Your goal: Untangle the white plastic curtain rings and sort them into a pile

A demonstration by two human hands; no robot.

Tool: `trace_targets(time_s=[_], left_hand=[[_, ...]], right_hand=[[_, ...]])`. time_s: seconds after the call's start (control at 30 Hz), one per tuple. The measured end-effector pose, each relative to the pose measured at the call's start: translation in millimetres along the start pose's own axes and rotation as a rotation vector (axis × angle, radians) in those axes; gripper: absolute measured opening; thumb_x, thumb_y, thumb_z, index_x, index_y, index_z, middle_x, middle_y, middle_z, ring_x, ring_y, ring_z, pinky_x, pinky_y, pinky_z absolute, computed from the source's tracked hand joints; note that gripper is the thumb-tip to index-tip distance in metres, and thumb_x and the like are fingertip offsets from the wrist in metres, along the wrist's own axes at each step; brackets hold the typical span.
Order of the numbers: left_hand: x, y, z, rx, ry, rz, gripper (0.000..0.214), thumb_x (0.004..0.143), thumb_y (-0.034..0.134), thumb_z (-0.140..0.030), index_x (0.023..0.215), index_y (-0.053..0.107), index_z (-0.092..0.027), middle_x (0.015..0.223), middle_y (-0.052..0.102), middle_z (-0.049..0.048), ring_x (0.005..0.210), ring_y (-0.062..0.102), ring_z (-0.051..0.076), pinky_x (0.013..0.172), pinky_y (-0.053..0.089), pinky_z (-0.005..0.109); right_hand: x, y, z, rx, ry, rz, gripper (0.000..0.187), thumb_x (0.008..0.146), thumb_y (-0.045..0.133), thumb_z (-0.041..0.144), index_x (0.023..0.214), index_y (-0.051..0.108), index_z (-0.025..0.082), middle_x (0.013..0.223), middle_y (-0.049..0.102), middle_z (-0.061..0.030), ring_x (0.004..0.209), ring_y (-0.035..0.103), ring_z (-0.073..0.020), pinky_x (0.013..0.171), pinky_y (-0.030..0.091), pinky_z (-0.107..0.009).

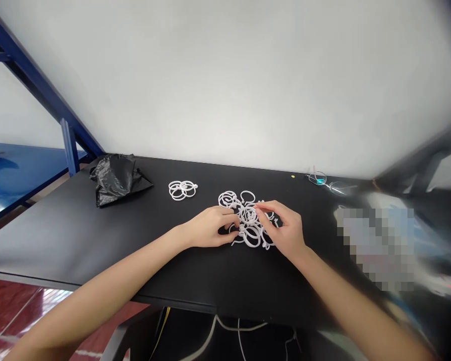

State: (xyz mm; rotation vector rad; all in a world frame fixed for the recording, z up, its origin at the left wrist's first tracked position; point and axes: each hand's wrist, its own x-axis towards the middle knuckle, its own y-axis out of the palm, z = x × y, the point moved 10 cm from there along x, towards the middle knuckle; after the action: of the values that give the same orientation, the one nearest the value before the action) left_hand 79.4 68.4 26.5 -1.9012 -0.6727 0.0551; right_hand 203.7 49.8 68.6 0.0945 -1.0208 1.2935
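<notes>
A loose pile of white plastic curtain rings (251, 235), some with small knobbed ends, lies on the black table between my hands. My left hand (214, 226) reaches in from the left, its fingers curled and its thumb against a ring at the pile's near left edge. At the pile's right side, my right hand (285, 228) pinches a ring between thumb and forefinger. Fingertips and tangled rings partly hide one another. Farther left, a small separate group of white rings (178, 192) lies overlapping and flat.
A crumpled black plastic bag (116, 180) sits at the table's back left. Glasses (317, 179) lie at the back right, near a yellow-green speck (292, 176). A blurred, pixelated item (376, 245) is on the right. Cables (210, 336) hang below the black table's front edge (173, 301).
</notes>
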Motion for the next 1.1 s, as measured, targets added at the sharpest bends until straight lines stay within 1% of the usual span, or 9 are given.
trace_targets(time_s=[0.1, 0.23, 0.33, 0.43, 0.57, 0.77, 0.87, 0.97, 1.1], left_hand=[[-3.6, 2.4, 3.4, 0.026, -0.028, -0.003, 0.015, 0.093, 0.054, -0.030, 0.092, 0.061, -0.018, 0.078, 0.059, 0.0013, 0.070, 0.054, 0.015, 0.070, 0.042, 0.027], [-6.0, 5.6, 6.9, 0.063, -0.058, 0.019, 0.015, 0.095, 0.048, -0.024, 0.086, 0.058, -0.017, 0.080, 0.059, 0.0014, 0.070, 0.055, 0.014, 0.072, 0.041, 0.027], [-7.4, 9.4, 11.7, 0.093, -0.095, 0.061, 0.023, 0.094, 0.048, -0.023, 0.072, 0.051, -0.017, 0.069, 0.055, -0.0014, 0.061, 0.050, 0.012, 0.069, 0.039, 0.026], [-9.0, 12.9, 16.3, 0.135, -0.132, 0.092, 0.030, 0.093, 0.048, -0.023, 0.064, 0.044, -0.017, 0.061, 0.051, -0.0032, 0.055, 0.046, 0.011, 0.067, 0.037, 0.027], [-9.9, 7.9, 25.7, 0.164, -0.219, 0.027, 0.032, 0.094, 0.048, -0.024, 0.062, 0.044, -0.017, 0.056, 0.050, -0.0041, 0.051, 0.045, 0.010, 0.067, 0.036, 0.028], [-9.8, -3.8, 22.9, 0.106, -0.239, -0.094, 0.022, 0.096, 0.048, -0.029, 0.079, 0.055, -0.017, 0.061, 0.055, -0.0043, 0.052, 0.048, 0.010, 0.067, 0.037, 0.028], [-9.8, -11.4, 7.8, 0.075, -0.159, -0.175, 0.015, 0.094, 0.050, -0.031, 0.092, 0.058, -0.017, 0.072, 0.059, -0.0016, 0.061, 0.053, 0.012, 0.068, 0.039, 0.029], [-10.6, -16.1, -3.9, 0.076, -0.094, -0.239, 0.013, 0.090, 0.051, -0.025, 0.100, 0.057, -0.017, 0.085, 0.062, 0.0030, 0.076, 0.058, 0.017, 0.070, 0.041, 0.030], [-11.9, -19.6, -1.0, -0.038, -0.117, -0.326, 0.024, 0.088, 0.059, -0.029, 0.108, 0.053, -0.017, 0.095, 0.064, 0.0051, 0.080, 0.060, 0.017, 0.078, 0.046, 0.033]], right_hand=[[-1.7, 12.8, 7.3, 0.051, -0.083, 0.144, 0.010, 0.086, 0.066, 0.019, 0.095, 0.069, 0.020, 0.076, 0.072, -0.0023, 0.069, 0.067, -0.0166, 0.070, 0.056, -0.033], [-11.9, 34.7, 10.7, 0.037, -0.167, 0.394, 0.026, 0.079, 0.077, 0.026, 0.103, 0.068, 0.020, 0.074, 0.069, -0.0008, 0.075, 0.063, -0.0192, 0.077, 0.055, -0.038], [-16.9, 40.8, 5.7, 0.011, -0.141, 0.454, 0.028, 0.080, 0.075, 0.024, 0.107, 0.068, 0.021, 0.077, 0.069, -0.0019, 0.085, 0.063, -0.0219, 0.081, 0.054, -0.041], [-16.9, 39.4, 3.7, 0.039, -0.108, 0.413, 0.024, 0.083, 0.071, 0.018, 0.107, 0.069, 0.023, 0.076, 0.069, -0.0020, 0.090, 0.064, -0.0229, 0.080, 0.054, -0.039], [-13.6, 36.7, -1.6, 0.052, -0.041, 0.353, 0.016, 0.080, 0.073, 0.018, 0.095, 0.071, 0.024, 0.069, 0.069, -0.0003, 0.084, 0.064, -0.0225, 0.082, 0.054, -0.040], [-7.5, 27.2, -19.7, 0.129, 0.144, 0.259, 0.012, 0.079, 0.075, 0.025, 0.091, 0.071, 0.025, 0.071, 0.073, 0.0012, 0.086, 0.068, -0.0220, 0.108, 0.038, -0.055], [-8.1, 24.5, -30.7, 0.160, 0.270, 0.222, 0.010, 0.081, 0.072, 0.029, 0.089, 0.072, 0.024, 0.076, 0.074, -0.0009, 0.079, 0.069, -0.0213, 0.103, 0.043, -0.054], [-8.7, 19.7, -39.0, 0.214, 0.354, 0.142, 0.014, 0.079, 0.073, 0.033, 0.087, 0.073, 0.022, 0.073, 0.073, -0.0021, 0.073, 0.070, -0.0207, 0.088, 0.053, -0.046], [-10.0, 20.5, -45.7, 0.352, 0.439, 0.102, 0.016, 0.076, 0.077, 0.033, 0.086, 0.074, 0.021, 0.068, 0.071, -0.0011, 0.069, 0.070, -0.0195, 0.076, 0.057, -0.037]])
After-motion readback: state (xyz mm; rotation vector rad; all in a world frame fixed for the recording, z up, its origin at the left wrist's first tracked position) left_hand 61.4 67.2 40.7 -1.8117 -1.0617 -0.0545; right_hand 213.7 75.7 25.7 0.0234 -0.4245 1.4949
